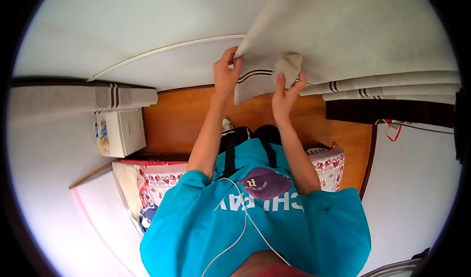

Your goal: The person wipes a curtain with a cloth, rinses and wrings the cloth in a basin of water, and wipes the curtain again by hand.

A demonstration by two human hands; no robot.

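A large pale grey curtain [353, 37] with dark stripes near its lower hem hangs in front of me. My left hand [227, 70] pinches the curtain's left edge between thumb and fingers. To its right, my right hand [287, 98] holds a crumpled beige cloth [287, 66] against the curtain, thumb and fingers around its lower part. Both arms reach forward from a turquoise shirt [255, 218], which has a purple patch and a white cable on its front.
A wooden floor [181, 113] lies below. At the left are another striped curtain [73, 100] and a white cabinet [128, 132]. Patterned red and white fabric [164, 179] is behind my arms. A dark ledge [353, 113] and a red ribbon [392, 132] are at the right.
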